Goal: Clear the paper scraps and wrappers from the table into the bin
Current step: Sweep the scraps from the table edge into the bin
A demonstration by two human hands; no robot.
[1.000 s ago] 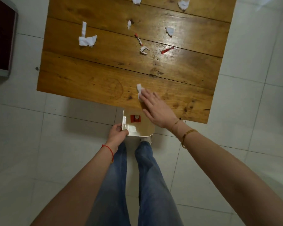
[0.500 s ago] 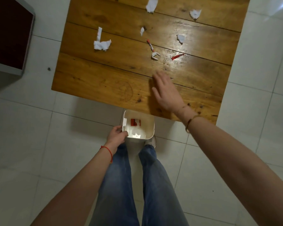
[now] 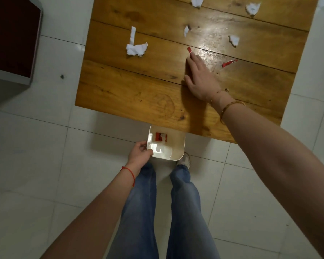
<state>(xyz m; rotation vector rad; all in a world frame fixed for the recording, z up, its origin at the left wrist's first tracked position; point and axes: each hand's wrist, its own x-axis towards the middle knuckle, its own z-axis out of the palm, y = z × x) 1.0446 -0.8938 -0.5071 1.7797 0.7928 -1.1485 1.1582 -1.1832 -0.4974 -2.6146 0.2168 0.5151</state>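
Paper scraps, partly cleared; right hand flat on tabletop, sweep step in hand.

Left hand (image 3: 141,153), grip clamped on rim of white bin (image 3: 177,156), holds it just below the tabletop (image 3: 131,94) near edge; red wrapper and white bits already inside. Crumpled white scrap (image 3: 136,49) toward left edge. Right hand (image 3: 199,77), fingers apart and flat, fingertips at small red wrapper (image 3: 189,50); second red wrapper (image 3: 229,63) just right. Next move, by my judgement: drag wrapper to near edge, over bin.
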